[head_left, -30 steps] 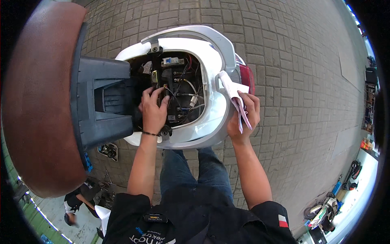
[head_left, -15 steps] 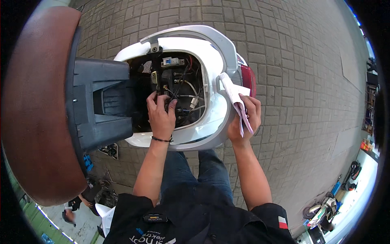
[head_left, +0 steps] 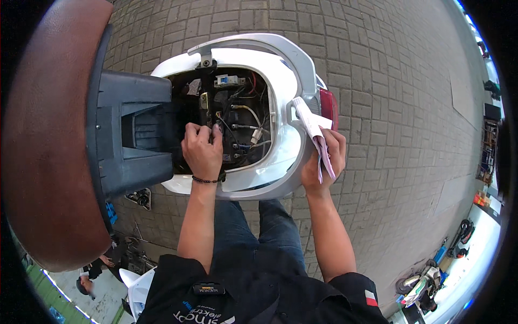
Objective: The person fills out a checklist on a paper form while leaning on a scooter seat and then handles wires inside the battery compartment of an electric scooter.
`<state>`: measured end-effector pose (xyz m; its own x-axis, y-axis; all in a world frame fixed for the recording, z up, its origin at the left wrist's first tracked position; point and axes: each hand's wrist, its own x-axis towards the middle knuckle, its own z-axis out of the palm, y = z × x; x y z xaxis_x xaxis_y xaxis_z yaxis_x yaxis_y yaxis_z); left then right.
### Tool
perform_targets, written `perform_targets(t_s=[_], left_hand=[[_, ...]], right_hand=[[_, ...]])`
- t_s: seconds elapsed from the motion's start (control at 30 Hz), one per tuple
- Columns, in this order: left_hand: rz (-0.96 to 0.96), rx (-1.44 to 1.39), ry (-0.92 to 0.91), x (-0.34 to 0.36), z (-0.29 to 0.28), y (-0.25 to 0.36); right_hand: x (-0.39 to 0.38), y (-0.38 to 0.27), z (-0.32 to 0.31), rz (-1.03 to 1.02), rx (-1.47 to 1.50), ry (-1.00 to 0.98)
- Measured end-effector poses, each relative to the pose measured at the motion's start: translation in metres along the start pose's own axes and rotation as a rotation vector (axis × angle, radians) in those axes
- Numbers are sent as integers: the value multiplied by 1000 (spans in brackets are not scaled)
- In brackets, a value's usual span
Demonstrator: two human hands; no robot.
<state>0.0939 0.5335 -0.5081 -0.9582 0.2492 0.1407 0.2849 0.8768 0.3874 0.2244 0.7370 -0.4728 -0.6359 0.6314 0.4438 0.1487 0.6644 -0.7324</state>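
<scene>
My left hand [head_left: 203, 151] reaches into the open seat compartment of a white scooter [head_left: 287, 81]. Its fingers are curled together by thin dark wires [head_left: 226, 123]; what they pinch, if anything, is hidden. Close by are a black controller-like unit with pale cables [head_left: 249, 113], a white plug connector [head_left: 257, 136] and a grey-white breaker switch [head_left: 227, 81]. At the tail, my right hand [head_left: 327, 159] is closed on folded paper sheets [head_left: 308, 120], white and pinkish, held beside the silver grab rail [head_left: 302, 65].
The brown seat [head_left: 51, 135] is tipped up on the left, its black plastic base [head_left: 135, 89] overhanging the compartment's left side. A red tail light [head_left: 327, 105] is at the rear. Brick paving [head_left: 399, 108] surrounds the scooter. Another person [head_left: 89, 278] is at lower left.
My left hand has shifted left inside the compartment, its fingers drawn closer together, uncovering more of the cables. My right hand keeps its hold on the paper.
</scene>
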Motion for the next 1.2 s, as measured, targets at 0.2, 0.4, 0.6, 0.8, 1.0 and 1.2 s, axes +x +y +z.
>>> perform_targets(t_s=[0.2,0.4,0.6,0.8,1.0,1.2], left_hand=[[110,-188,-13,-1,-5,-2],[122,-179,-132,2,-2,-2],[205,-116,-153,3,-9,6],[344,-15,-173,16,-11,-7],[601,-126,-192,37,-18,-24],[543,-122,-174,27,-17,-23]], right_hand=[[-1,5,1,-19,35,12],[-4,10,2,-20,63,24],[-4,14,2,-39,49,50],[-6,34,-27,34,16,216],[32,6,-51,-264,32,-158],[100,-37,-27,-294,372,-480]])
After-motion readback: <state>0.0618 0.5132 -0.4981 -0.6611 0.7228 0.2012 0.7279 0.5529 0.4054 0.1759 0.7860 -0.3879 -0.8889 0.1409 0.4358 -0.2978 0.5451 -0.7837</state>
